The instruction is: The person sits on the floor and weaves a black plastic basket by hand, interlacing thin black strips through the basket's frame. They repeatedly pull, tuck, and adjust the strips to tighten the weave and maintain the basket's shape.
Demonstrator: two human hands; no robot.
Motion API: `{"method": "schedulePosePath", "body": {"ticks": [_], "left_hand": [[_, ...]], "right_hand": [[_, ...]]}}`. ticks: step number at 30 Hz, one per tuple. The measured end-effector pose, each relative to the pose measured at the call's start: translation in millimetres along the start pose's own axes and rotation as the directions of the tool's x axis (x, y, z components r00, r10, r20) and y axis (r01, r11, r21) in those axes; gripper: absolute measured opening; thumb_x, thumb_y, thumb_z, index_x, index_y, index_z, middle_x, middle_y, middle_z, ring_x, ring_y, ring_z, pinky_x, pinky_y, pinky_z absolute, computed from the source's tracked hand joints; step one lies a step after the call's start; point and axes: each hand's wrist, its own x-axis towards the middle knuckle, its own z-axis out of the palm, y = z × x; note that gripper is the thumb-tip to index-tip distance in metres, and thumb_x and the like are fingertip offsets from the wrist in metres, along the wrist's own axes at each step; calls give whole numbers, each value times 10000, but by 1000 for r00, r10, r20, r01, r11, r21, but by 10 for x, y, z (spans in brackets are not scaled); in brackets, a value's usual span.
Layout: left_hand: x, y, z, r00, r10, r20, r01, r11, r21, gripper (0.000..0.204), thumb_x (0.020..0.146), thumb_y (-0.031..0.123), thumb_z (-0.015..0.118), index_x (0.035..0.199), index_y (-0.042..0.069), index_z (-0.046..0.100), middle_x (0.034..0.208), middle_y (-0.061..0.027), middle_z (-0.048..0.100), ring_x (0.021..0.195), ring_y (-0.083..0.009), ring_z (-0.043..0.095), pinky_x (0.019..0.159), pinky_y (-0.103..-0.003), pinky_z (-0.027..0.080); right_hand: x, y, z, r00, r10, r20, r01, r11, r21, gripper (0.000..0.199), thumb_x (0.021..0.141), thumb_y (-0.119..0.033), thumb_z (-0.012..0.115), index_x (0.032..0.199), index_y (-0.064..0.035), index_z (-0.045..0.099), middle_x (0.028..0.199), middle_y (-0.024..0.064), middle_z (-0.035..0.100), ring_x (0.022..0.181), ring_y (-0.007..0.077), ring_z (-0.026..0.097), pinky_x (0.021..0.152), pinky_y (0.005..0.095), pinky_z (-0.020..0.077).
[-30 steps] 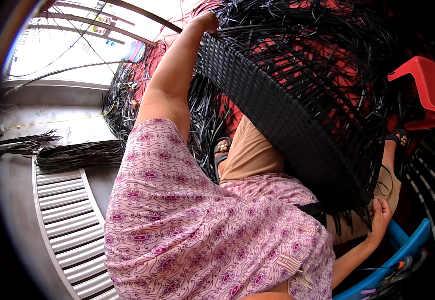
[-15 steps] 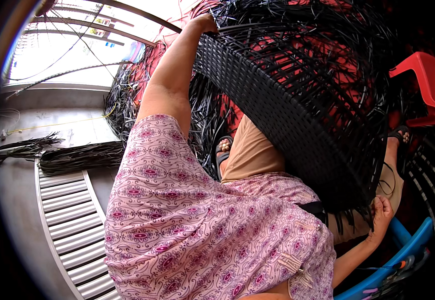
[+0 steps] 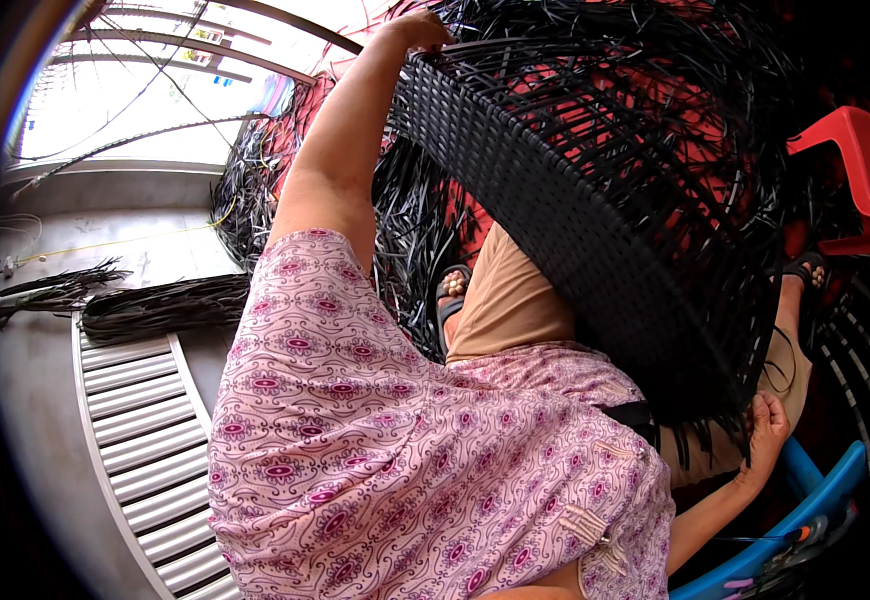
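Note:
A black woven wicker piece [image 3: 555, 190] lies slanted across my lap, its tight weave facing me and loose strips fanning out on the far side. My left arm stretches far forward, and my left hand [image 3: 423, 32] is closed at the piece's far upper corner; its fingertips are partly hidden. At the near right end, my right hand [image 3: 769, 425] is closed in a pinch beside dangling strip ends. A thin black strip [image 3: 781, 372] curls just above those fingers, and the pinched part is hard to see.
Heaps of loose black strips [image 3: 420, 200] cover the red floor. A red plastic stool [image 3: 860, 170] stands at right, and a blue plastic chair [image 3: 755, 560] holds small tools beside my right arm. Bundled strips [image 3: 165, 308] lie by a slatted metal rack [image 3: 150, 430] at left.
My left hand has shifted slightly right and up along the far corner. My right hand stays at the near end, still pinched; the wicker piece has barely moved.

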Motion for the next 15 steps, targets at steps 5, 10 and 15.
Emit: {"method": "schedulePosePath", "body": {"ticks": [5, 10, 15], "left_hand": [[62, -50, 92, 964, -264, 35, 234, 779, -582, 509, 875, 468, 665, 1203, 79, 639, 1064, -39, 690, 953, -194, 652, 804, -391, 554], [103, -185, 207, 983, -4, -183, -104, 810, -577, 417, 851, 284, 726, 1218, 101, 648, 1171, -39, 652, 1030, -196, 632, 858, -376, 544], [113, -283, 281, 970, 167, -178, -189, 975, -114, 298, 769, 140, 761, 1064, 118, 733, 1039, -58, 704, 933, -189, 671, 847, -318, 534]], "right_hand": [[5, -14, 3, 1000, -13, -9, 13, 1000, -24, 181, 925, -198, 688, 949, -21, 658, 704, -56, 533, 586, 28, 419, 535, 173, 319], [-3, 2, 7, 1000, -13, -1, 13, 1000, 14, 186, 921, -200, 693, 945, -20, 656, 702, -56, 530, 587, 29, 421, 536, 173, 320], [6, -6, -1, 1000, -10, -7, 9, 1000, -22, 189, 921, -204, 693, 944, -21, 652, 701, -56, 527, 582, 28, 416, 530, 172, 314]]}}
